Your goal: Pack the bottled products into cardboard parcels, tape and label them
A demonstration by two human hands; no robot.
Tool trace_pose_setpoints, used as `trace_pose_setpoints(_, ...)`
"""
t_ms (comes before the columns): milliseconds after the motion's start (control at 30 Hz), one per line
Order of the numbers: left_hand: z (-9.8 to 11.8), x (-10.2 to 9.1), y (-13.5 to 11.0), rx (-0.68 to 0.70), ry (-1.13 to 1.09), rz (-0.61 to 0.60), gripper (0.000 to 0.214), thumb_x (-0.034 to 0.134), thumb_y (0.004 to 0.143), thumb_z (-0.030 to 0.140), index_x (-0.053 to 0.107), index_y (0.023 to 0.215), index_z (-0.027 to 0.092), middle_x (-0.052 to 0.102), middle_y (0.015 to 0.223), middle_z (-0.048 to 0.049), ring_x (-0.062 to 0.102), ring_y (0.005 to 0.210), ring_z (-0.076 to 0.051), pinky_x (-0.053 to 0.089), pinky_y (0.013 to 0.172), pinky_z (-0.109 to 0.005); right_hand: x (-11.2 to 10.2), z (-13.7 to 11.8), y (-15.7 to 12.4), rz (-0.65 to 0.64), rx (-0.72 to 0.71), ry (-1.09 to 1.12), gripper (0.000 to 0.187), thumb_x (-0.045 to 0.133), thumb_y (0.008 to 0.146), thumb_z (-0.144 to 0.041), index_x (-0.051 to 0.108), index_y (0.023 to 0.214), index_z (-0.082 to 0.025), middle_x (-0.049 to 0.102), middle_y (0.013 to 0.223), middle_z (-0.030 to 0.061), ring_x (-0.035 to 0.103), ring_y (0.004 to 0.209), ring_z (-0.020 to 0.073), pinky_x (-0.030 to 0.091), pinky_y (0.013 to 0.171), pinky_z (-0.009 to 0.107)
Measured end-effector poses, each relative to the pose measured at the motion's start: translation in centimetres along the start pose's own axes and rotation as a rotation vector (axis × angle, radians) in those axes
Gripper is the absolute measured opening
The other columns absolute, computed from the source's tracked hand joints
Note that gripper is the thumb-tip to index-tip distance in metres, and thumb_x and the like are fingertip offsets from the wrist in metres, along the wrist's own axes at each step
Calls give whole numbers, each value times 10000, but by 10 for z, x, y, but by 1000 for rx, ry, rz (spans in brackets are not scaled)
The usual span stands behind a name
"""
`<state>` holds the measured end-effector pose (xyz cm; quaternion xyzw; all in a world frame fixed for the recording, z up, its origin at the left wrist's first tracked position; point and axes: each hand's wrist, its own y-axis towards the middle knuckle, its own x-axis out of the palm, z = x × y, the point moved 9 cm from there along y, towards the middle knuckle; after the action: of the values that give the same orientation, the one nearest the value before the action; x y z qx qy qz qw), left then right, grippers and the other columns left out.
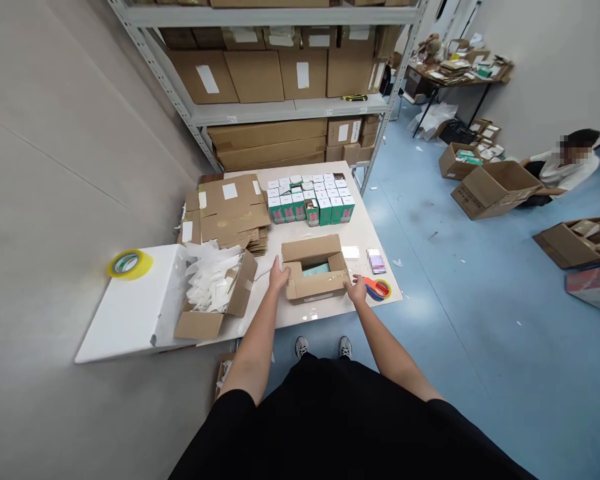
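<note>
We are resting our open left hand (279,275) and open right hand (356,289) at opposite ends of the cardboard box (315,288), its long axis lying crosswise, neither hand clasping it.

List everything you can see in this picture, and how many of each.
work table: one, white, centre
open cardboard box: one, brown, on the table between the hands
packet: one, teal, inside that box
small cartons: many, green and white, far side of the table
flattened cardboard sheets: one stack, brown, left of the cartons
tape roll: one, yellow, on a white board at left
tape dispenser: one, red, on the table's right corner
metal shelving: one unit, grey, behind the table
floor cartons: several, brown, on the blue floor at right
seated person: one, white top, far right
left hand: one, on the box's left side
right hand: one, at the box's front corner
</note>
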<state>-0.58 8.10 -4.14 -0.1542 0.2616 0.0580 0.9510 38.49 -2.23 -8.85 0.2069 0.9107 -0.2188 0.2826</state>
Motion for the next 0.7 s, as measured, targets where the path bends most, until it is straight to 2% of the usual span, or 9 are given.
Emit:
trace_pose_setpoints(133, 17, 3, 35, -112, -208, -48, 926, 654, 900, 328, 223, 1701, 151, 408, 1683, -171, 422, 1544, -284, 390, 1228, -389, -2, 4, 0, 20, 28, 16, 634, 762, 719, -434, 647, 1271, -145, 711, 1232, 198, 683, 1141, 362, 532, 933, 412)
trace_pose_setpoints(233, 28, -7, 43, -81, -308, 7, 796, 604, 945, 412, 344, 1656, 167, 566, 1564, -156, 537, 1450, -254, 442, 1172, -389, -5, 5, -2, 54, 1, 42, 617, 765, 721, -474, 662, 1241, -158, 712, 1234, 200, 674, 1159, 371, 532, 941, 422)
trace_pose_setpoints(300, 35, -15, 40, -5, -321, 36, 640, 531, 980, 508, 549, 1524, 171, 671, 1432, -140, 596, 1372, -255, 453, 1157, -418, -6, 5, -4, 68, -16, 46, 611, 746, 738, -481, 660, 1248, -157, 703, 1255, 206, 669, 1163, 373, 533, 939, 427)
trace_pose_setpoints(367, 39, -18, 33, 73, -290, 15, 562, 486, 987, 569, 729, 1282, 157, 742, 1286, -140, 645, 1283, -271, 459, 1146, -445, -5, 5, -6, 80, -29, 39, 607, 719, 761, -476, 652, 1271, -151, 693, 1278, 212, 664, 1164, 370, 533, 933, 427)
trace_pose_setpoints(433, 38, -16, 22, 139, -198, -39, 479, 564, 947, 557, 793, 1085, 161, 768, 1198, -137, 667, 1221, -289, 462, 1144, -457, -6, 2, -7, 94, -52, 22, 611, 697, 779, -464, 640, 1299, -148, 681, 1303, 214, 657, 1164, 365, 531, 930, 424)
trace_pose_setpoints(500, 33, -10, 8, 210, -43, -69, 338, 689, 873, 470, 805, 1014, 186, 749, 1252, -124, 641, 1260, -308, 445, 1166, -464, -6, -4, -8, 105, -94, -1, 625, 672, 794, -451, 620, 1338, -147, 668, 1327, 211, 649, 1160, 360, 528, 935, 428)
trace_pose_setpoints(567, 24, -4, -6, 257, 122, -49, 283, 758, 811, 355, 803, 1048, 207, 660, 1431, -114, 546, 1393, -329, 401, 1212, -468, -5, -12, -8, 103, -134, -27, 637, 635, 812, -428, 594, 1378, -140, 658, 1340, 210, 638, 1167, 360, 525, 949, 440)
trace_pose_setpoints(600, 16, -1, -12, 255, 188, -26, 329, 771, 791, 303, 792, 1105, 207, 589, 1522, -117, 484, 1459, -335, 373, 1236, -463, -5, -15, -8, 98, -150, -39, 639, 613, 821, -412, 584, 1394, -132, 653, 1345, 212, 628, 1185, 363, 523, 961, 448)
trace_pose_setpoints(700, -10, 9, -27, 159, 280, 7, 639, 754, 798, 243, 639, 1424, 183, 475, 1621, -161, 405, 1533, -324, 352, 1254, -436, -3, -26, -9, 75, -179, -65, 639, 572, 833, -368, 569, 1419, -113, 635, 1363, 220, 598, 1252, 374, 513, 1010, 469)
